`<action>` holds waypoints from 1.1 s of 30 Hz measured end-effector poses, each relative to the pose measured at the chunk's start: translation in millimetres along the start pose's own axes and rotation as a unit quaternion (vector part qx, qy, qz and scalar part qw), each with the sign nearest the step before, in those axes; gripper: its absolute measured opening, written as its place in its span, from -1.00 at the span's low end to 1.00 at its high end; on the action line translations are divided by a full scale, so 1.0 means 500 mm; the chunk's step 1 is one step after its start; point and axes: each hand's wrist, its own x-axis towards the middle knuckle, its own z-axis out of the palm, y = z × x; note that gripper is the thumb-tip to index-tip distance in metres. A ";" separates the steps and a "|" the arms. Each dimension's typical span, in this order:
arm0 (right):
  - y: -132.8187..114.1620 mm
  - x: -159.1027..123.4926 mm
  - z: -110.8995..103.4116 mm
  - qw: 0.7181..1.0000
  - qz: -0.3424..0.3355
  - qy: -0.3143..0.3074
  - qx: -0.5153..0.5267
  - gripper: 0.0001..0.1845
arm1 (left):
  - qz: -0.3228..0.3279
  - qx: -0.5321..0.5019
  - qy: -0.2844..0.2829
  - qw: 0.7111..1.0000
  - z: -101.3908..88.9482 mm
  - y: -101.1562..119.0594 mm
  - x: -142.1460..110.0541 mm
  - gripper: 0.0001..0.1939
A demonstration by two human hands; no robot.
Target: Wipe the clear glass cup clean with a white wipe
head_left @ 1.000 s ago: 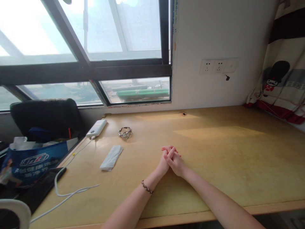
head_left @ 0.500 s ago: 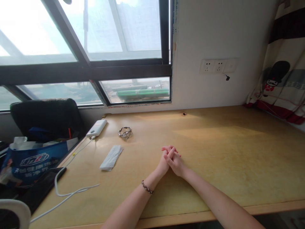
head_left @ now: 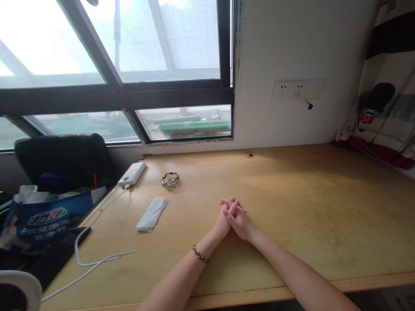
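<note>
My left hand (head_left: pixel 223 221) and my right hand (head_left: pixel 240 222) rest clasped together on the wooden desk (head_left: pixel 308 216), fingers interlaced, with nothing visible between them. A beaded bracelet (head_left: pixel 200 255) circles my left wrist. To the left lie a white packet (head_left: pixel 151 214) and a silver bracelet (head_left: pixel 170 180), both well apart from my hands. A white power bank (head_left: pixel 132 174) sits at the desk's far left with a white cable (head_left: pixel 97 255) trailing toward the front edge.
A black chair (head_left: pixel 63 160) stands left of the desk with a blue printed bag (head_left: pixel 45 220) and a dark tablet (head_left: pixel 55 255) beside it. Wall sockets (head_left: pixel 296 90) sit above the desk. Patterned fabric (head_left: pixel 379 116) hangs at the right. A window runs behind.
</note>
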 end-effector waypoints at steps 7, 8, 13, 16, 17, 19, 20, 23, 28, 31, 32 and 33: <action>0.000 0.000 -0.001 1.000 0.001 -0.001 0.007 -0.62 | -0.001 0.017 -0.011 1.000 0.001 0.008 -0.003 -0.66; 0.001 0.000 -0.001 1.000 0.001 0.000 0.007 -0.62 | 0.003 0.023 -0.013 1.000 0.000 0.004 -0.002 -0.67; -0.002 0.000 -0.002 1.000 -0.002 -0.001 0.009 -0.61 | 0.068 0.145 -0.041 0.986 -0.010 -0.002 -0.003 -0.62; -0.007 0.000 -0.003 0.999 -0.030 0.000 0.019 -0.51 | 0.142 0.264 -0.060 0.952 -0.022 0.033 -0.009 -0.59; -0.006 0.000 -0.003 0.999 -0.036 0.006 0.022 -0.46 | 0.150 0.289 -0.058 0.944 -0.029 0.053 -0.010 -0.57; -0.001 0.002 -0.006 0.999 -0.024 0.037 0.025 -0.38 | 0.160 0.415 -0.052 0.894 -0.050 0.099 -0.007 -0.53; 0.004 0.004 -0.007 0.998 -0.007 0.058 0.024 -0.38 | 0.174 0.481 -0.017 0.859 -0.064 0.123 -0.002 -0.54; 0.020 0.009 -0.014 0.992 0.045 0.117 0.018 -0.48 | 0.177 0.628 0.129 0.747 -0.127 0.185 0.017 -0.63; 0.028 0.007 -0.013 0.992 0.043 0.115 -0.013 -0.58 | -0.006 0.723 0.317 0.613 -0.261 0.229 0.032 -0.67; 0.026 0.001 -0.004 0.995 0.018 0.088 -0.043 -0.59 | -0.077 0.703 0.360 0.609 -0.320 0.230 0.029 -0.67; 0.026 -0.001 -0.002 0.995 0.012 0.081 -0.052 -0.59 | -0.092 0.694 0.364 0.614 -0.334 0.229 0.029 -0.67; 0.026 -0.002 0.000 0.995 0.007 0.077 -0.059 -0.59 | -0.104 0.687 0.366 0.619 -0.345 0.228 0.029 -0.68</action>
